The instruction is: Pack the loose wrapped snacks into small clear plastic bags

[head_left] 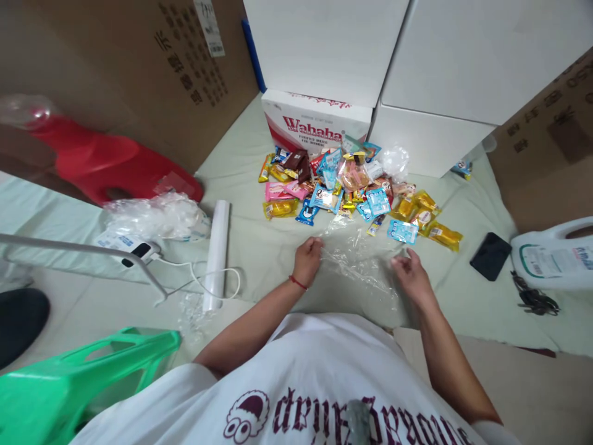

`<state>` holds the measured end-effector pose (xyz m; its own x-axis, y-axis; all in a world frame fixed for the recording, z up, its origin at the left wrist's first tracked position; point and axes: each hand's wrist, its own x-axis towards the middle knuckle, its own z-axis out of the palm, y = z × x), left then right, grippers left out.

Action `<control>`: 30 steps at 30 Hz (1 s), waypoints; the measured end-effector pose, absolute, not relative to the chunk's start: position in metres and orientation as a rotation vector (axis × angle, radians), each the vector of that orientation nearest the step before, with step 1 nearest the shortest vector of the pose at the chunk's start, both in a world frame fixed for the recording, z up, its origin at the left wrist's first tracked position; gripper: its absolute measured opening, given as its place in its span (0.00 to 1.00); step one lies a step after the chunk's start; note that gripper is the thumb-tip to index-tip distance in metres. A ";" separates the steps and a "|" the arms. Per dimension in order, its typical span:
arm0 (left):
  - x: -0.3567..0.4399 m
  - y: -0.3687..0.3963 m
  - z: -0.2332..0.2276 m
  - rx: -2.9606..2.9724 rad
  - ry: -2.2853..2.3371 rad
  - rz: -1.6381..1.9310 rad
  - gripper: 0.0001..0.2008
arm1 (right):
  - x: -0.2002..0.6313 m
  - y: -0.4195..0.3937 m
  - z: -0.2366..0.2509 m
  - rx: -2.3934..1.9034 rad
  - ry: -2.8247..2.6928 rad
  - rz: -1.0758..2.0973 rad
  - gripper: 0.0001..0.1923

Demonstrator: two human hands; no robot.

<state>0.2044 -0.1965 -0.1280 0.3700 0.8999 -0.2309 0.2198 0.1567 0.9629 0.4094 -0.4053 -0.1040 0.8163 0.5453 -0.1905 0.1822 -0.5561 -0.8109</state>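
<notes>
Between my two hands a clear plastic bag (356, 266) is stretched out over the cloth, thin and crinkled. My left hand (307, 262), with a red cord on its wrist, pinches the bag's left side. On the other side my right hand (411, 275) has its fingers closed on the bag's right edge. Just beyond the bag lies a heap of small wrapped snacks (327, 198) in blue, yellow, pink and brown packets. Several yellow packets (424, 216) lie at the heap's right, near my right hand.
Behind the heap stand a Wahaba carton (319, 127) and large white boxes (328, 49). At left are a red bottle (120, 164), a white roll (217, 253), a cable and a green stool (92, 377). A black phone (491, 256), keys (535, 296) and a white jug (556, 253) sit right.
</notes>
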 end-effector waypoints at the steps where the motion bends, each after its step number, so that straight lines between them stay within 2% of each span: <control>1: 0.204 -0.194 -0.127 1.442 1.117 0.698 0.13 | 0.413 -0.387 -0.109 -2.127 -0.549 0.566 0.49; 5: 0.201 -0.187 -0.123 1.449 1.125 0.745 0.13 | 0.429 -0.332 -0.126 -2.035 -0.627 0.512 0.28; 7: 0.197 -0.185 -0.125 1.392 1.177 0.714 0.15 | 0.446 -0.319 -0.129 -2.030 -0.642 0.392 0.24; 11: 0.192 -0.182 -0.131 1.421 1.260 0.549 0.14 | 0.474 -0.316 -0.114 -2.199 -0.819 0.213 0.22; 15: 0.198 -0.179 -0.134 1.347 1.267 0.459 0.14 | 0.445 -0.329 -0.085 -2.106 -1.324 -0.245 0.18; 20: 0.208 -0.174 -0.128 1.242 1.267 0.376 0.18 | 0.374 -0.334 -0.088 -1.833 -2.044 -0.157 0.23; 23: 0.209 -0.168 -0.124 1.188 1.276 0.355 0.19 | 0.365 -0.340 -0.106 -1.808 -2.031 -0.266 0.15; 30: 0.209 -0.155 -0.123 1.090 1.272 0.347 0.18 | 0.366 -0.405 -0.120 -1.630 -2.020 -0.150 0.16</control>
<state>0.2091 -0.1550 -0.1233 0.3235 0.7405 -0.5890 0.3389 0.4905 0.8028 0.3660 -0.4047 -0.1198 -0.1270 0.8747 0.4677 0.9342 0.2640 -0.2401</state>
